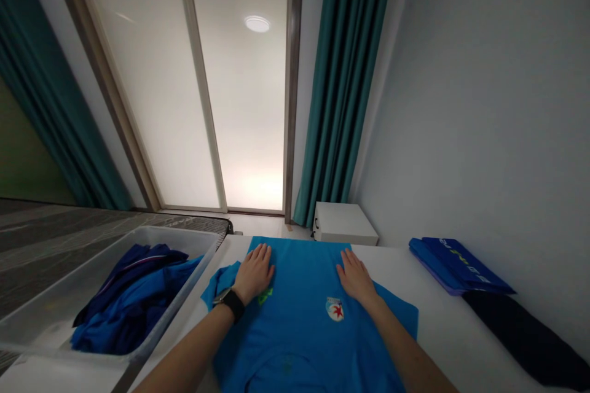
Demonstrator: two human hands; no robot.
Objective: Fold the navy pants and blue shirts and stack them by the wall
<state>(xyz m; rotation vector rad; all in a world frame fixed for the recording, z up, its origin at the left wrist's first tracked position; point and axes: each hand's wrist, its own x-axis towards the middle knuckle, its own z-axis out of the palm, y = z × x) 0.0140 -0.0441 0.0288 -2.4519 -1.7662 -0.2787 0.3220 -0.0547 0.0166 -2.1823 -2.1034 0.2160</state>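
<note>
A blue shirt lies spread on the white table, its neckline toward me and its far edge near the table's back edge. A small white and red emblem shows on its right part. My left hand, with a dark watch on the wrist, rests flat on the shirt's far left part, partly over a green print. On the far right part lies my right hand, palm down with its fingers stretched out. Neither hand grips the cloth.
At the left stands a clear plastic bin holding crumpled blue and navy clothes. Folded blue clothes and a dark garment lie at the right. Beyond the table are a white cabinet and teal curtains.
</note>
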